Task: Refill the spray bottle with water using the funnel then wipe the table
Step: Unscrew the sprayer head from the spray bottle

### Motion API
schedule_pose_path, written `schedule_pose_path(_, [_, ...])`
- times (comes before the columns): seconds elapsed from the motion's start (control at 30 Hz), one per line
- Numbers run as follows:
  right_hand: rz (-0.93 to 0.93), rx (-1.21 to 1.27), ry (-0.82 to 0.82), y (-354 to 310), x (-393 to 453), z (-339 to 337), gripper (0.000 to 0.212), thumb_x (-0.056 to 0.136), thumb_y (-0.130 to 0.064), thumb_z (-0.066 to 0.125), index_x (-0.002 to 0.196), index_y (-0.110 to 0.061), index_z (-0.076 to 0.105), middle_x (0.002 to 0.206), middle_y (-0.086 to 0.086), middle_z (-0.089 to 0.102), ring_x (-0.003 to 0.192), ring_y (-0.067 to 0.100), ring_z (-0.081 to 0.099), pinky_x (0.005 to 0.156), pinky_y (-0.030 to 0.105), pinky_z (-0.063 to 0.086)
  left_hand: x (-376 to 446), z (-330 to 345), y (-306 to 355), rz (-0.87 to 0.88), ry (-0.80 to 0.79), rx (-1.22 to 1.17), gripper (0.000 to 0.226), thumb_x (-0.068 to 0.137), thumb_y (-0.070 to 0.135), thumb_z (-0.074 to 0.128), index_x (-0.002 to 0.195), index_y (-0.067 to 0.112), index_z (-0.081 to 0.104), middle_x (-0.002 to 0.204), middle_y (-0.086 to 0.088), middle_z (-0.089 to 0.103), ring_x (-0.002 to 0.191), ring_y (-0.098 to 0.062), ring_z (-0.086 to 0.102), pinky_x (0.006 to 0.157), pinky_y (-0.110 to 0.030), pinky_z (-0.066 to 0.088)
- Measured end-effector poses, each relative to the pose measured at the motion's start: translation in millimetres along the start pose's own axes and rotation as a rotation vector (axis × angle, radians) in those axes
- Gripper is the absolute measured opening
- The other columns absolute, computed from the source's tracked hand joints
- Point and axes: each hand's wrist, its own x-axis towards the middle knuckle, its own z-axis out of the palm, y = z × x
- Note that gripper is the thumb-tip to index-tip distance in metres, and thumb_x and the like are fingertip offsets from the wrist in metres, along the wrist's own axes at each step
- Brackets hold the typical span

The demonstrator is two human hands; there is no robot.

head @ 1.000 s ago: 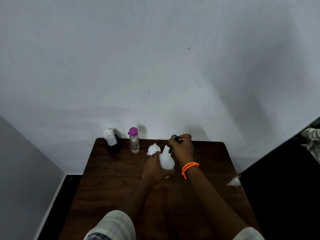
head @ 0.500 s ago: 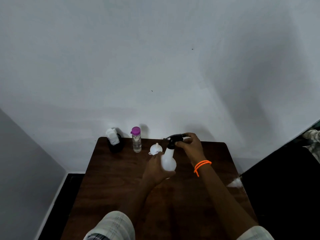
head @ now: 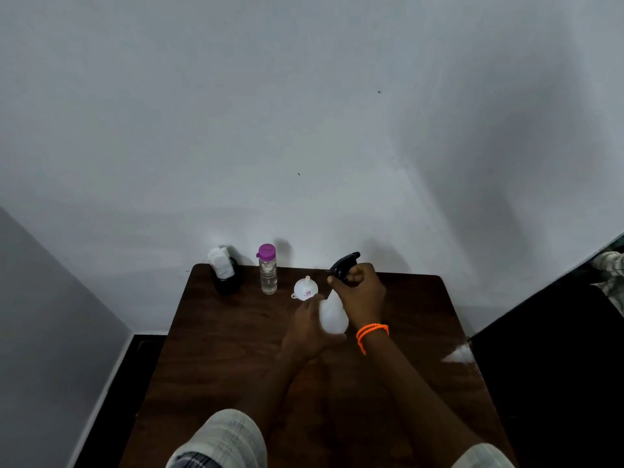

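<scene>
both hands grip the translucent white plastic spray bottle (head: pixel 332 314), left hand (head: pixel 309 327) steadying its body while right hand (head: pixel 359 292) clenches the black trigger head (head: pixel 344 261), likely to unscrew it

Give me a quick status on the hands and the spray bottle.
Left hand wrapped round spray bottle body. Right hand closed on black spray head. Funnel and water bottle waiting behind; nothing in the way.

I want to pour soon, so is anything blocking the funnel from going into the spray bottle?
Yes: the black spray head sits atop the spray bottle, held by the right hand. The funnel rests beside it.
</scene>
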Motion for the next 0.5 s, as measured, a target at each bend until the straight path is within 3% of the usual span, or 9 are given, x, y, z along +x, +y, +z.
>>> schedule_pose_path(0.1, [0.083, 0.076, -0.014, -6.5, 8.6, -3.5, 0.045, 0.064, -0.022, 0.091, 0.098, -0.019, 0.062, 0.079, -0.008, 0.071, 0.077, 0.005, 0.068, 0.075, 0.031, 0.057, -1.7, -5.0, 1.7, 0.022, -0.005, -0.04, 0.095, 0.05, 0.057, 0.089, 0.13, 0.028, 0.047, 0.12, 0.018, 0.054, 0.111, -0.003, 0.054, 0.087, -0.02, 0.047])
schedule_pose_path(0.27, [0.247, 0.363, -0.146, -20.9, 29.9, -17.2, 0.079, 0.063, -0.016, 0.093, 0.131, -0.018, 0.053, 0.096, 0.011, 0.075, 0.087, 0.026, 0.075, 0.073, 0.036, 0.062, -2.3, -10.8, 0.1, 0.061, 0.038, -0.065, 0.097, 0.053, 0.052, 0.091, 0.134, 0.024, 0.046, 0.118, 0.02, 0.046, 0.108, -0.001, 0.048, 0.086, -0.018, 0.04])
schedule_pose_path(0.37, [0.248, 0.402, -0.218, -31.1, 36.7, -30.6, 0.057, 0.065, -0.013, 0.091, 0.116, -0.007, 0.067, 0.093, 0.016, 0.077, 0.088, 0.028, 0.076, 0.074, 0.035, 0.061, -1.5, -14.0, 1.2, 0.073, 0.046, -0.075, 0.095, 0.052, 0.051, 0.092, 0.132, 0.023, 0.048, 0.118, 0.019, 0.048, 0.107, -0.001, 0.048, 0.086, -0.019, 0.041])
schedule_pose_path(0.5, [0.264, 0.51, -0.265, -38.0, 39.9, -42.7, 0.04, 0.07, -0.014, 0.088, 0.108, -0.009, 0.074, 0.095, 0.014, 0.078, 0.087, 0.025, 0.074, 0.077, 0.036, 0.058, -1.2, -15.8, 1.0, 0.08, 0.062, -0.082, 0.091, 0.051, 0.052, 0.091, 0.127, 0.025, 0.05, 0.115, 0.018, 0.051, 0.106, -0.003, 0.051, 0.085, -0.022, 0.046])
